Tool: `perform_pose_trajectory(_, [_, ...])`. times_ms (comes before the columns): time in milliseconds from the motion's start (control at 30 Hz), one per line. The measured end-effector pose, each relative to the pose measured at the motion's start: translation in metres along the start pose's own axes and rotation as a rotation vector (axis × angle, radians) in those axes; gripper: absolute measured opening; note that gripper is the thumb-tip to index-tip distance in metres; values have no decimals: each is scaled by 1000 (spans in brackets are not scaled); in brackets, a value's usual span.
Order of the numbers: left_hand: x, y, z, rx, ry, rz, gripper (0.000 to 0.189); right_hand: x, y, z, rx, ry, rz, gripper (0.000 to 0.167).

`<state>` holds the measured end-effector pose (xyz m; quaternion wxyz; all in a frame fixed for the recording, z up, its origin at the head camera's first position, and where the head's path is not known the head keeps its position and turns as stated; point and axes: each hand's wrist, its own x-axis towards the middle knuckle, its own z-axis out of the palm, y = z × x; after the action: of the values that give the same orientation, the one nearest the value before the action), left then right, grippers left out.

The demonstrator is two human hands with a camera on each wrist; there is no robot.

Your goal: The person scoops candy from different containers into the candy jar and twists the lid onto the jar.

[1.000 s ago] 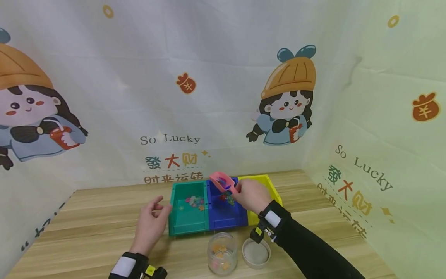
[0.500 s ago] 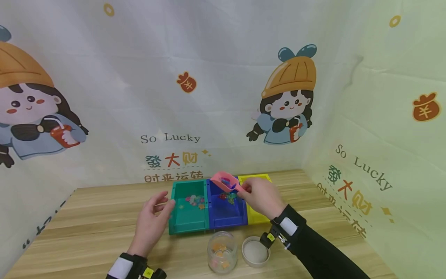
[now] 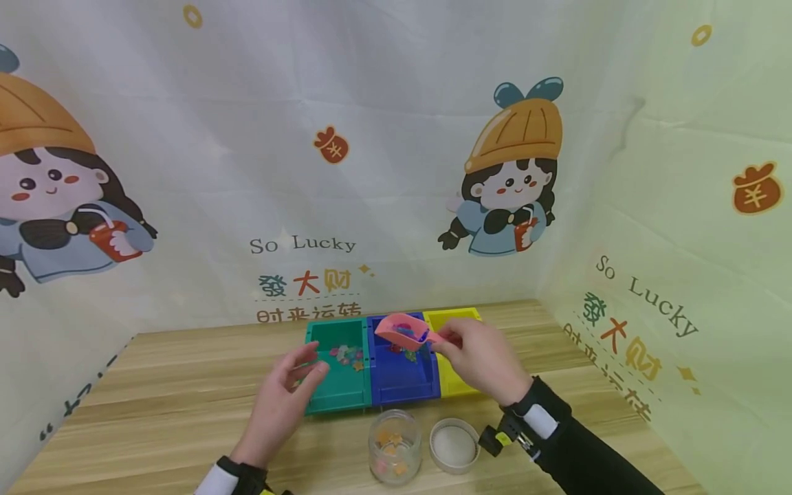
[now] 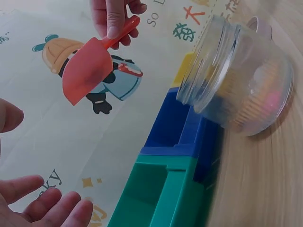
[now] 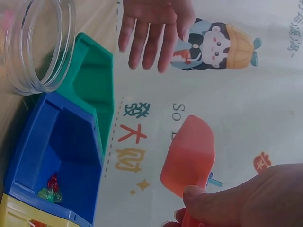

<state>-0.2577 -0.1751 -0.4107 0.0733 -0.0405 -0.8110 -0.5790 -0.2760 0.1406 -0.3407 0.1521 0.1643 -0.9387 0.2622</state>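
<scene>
My right hand (image 3: pixel 479 356) pinches the handle of a pink scoop (image 3: pixel 391 335), held up over the blue bin (image 3: pixel 405 392). Small blue and purple pieces lie in its bowl; a blue one pokes out past its edge in the right wrist view. My left hand (image 3: pixel 286 390) hovers at the near left corner of the green bin (image 3: pixel 340 395), fingers spread and loosely bent, holding nothing. Red and green translucent pieces (image 5: pixel 51 191) lie in the blue bin. Colourful small pieces (image 3: pixel 348 356) are in the green one.
A yellow bin (image 3: pixel 454 385) adjoins the blue one on the right, with orange-red pieces (image 5: pixel 38 223) inside. Nearer stands an uncapped clear jar (image 3: pixel 394 450) with orange and pink pieces. Its round lid (image 3: pixel 454 447) lies beside it. A printed cloth (image 3: pixel 396 172) hangs behind the table.
My right hand has drawn back to the right with the scoop, which now lies more level over the blue bin. The left hand has shifted right, closer to the green bin.
</scene>
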Motion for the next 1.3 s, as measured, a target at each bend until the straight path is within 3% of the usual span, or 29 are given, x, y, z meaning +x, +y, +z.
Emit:
perform_pose_trajectory(433, [-14, -4, 21, -73, -81, 31, 59, -21, 0, -17, -4, 11, 2, 13])
perform_pose_trajectory(667, [-21, -10, 34, -131, -194, 9, 70, -33, 3, -26, -1, -1, -11, 12])
perform_pose_trajectory(967, [-28, -23, 51, -73, -410, -67, 94, -45, 6, -33, -19, -9, -14, 11])
perform_pose_trajectory(1300, [-29, -32, 67, -7, -483, -91, 98, -55, 5, -35, -40, -38, 3, 9])
